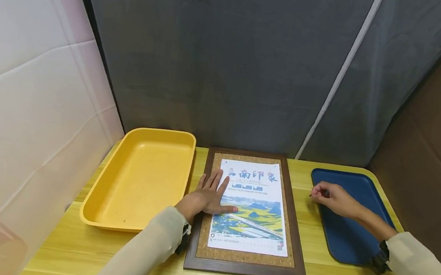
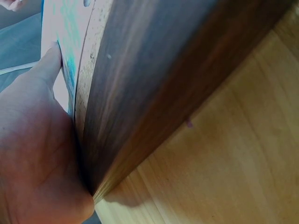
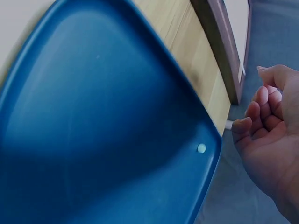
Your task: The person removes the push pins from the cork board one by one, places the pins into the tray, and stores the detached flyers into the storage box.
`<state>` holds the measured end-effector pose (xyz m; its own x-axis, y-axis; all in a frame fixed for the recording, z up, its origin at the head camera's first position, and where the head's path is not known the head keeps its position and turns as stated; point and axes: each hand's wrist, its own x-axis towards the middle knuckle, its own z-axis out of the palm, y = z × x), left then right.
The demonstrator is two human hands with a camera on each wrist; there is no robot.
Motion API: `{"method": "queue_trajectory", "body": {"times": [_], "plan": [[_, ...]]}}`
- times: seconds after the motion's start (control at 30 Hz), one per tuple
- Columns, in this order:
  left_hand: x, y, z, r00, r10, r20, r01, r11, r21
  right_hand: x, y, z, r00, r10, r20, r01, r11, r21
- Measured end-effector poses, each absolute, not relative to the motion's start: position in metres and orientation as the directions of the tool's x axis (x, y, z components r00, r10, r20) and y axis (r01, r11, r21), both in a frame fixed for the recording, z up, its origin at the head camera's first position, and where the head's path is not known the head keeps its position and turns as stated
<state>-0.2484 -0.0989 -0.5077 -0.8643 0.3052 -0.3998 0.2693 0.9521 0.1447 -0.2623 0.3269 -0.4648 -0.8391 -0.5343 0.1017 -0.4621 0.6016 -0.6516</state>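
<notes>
**A:** Where do we see the left hand (image 1: 208, 197)?

**B:** Flat on the poster (image 1: 251, 207), fingers straight and spread, thumb out to its own right across the painted landscape. The palm's heel sits on the cork board (image 1: 206, 224) that the poster lies on, with the dark wooden frame (image 1: 196, 223) just under the wrist. In the left wrist view we see the thumb lying along the paper's edge, the frame right beside the palm.

**A:** And what's to that hand's left?

**B:** The yellow tray (image 1: 140, 178), just beside the frame, standing on the wooden table (image 1: 74, 252).

**A:** The right hand (image 1: 332, 198)?

**B:** We see it over the near-left corner of the blue tray (image 1: 353, 247), well apart from the left hand, the frame lying between them. Its fingers are curled and the fingertips pinched together on something tiny and dark; we think it's a pin (image 1: 311, 195), though it's too small to be sure. In the right wrist view the fingers (image 3: 252, 112) curl toward the palm and a small pale round thing (image 3: 201, 148) lies in the tray just beside them.

**A:** Does the hand touch the tray?

**B:** We cannot tell.
</notes>
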Motion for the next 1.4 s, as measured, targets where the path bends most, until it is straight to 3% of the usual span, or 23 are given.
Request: {"method": "queue_trajectory", "body": {"times": [0.47, 0.97, 1.4], "plan": [[-0.248, -0.099, -0.507, -0.864, 0.307, -0.399, 0.274, 0.952, 0.14, -0.267, 0.361, -0.478, -0.852, -0.505, 0.14, -0.477, 0.634, -0.609], [-0.247, -0.098, -0.506, -0.866, 0.298, -0.401, 0.266, 0.954, 0.136, -0.269, 0.378, -0.486, -0.899, -0.436, 0.045, -0.374, 0.71, -0.596], [-0.247, -0.098, -0.51, -0.874, 0.306, -0.378, 0.276, 0.952, 0.134, -0.276, 0.381, -0.498, -0.909, -0.416, 0.042, -0.358, 0.724, -0.59]]}}
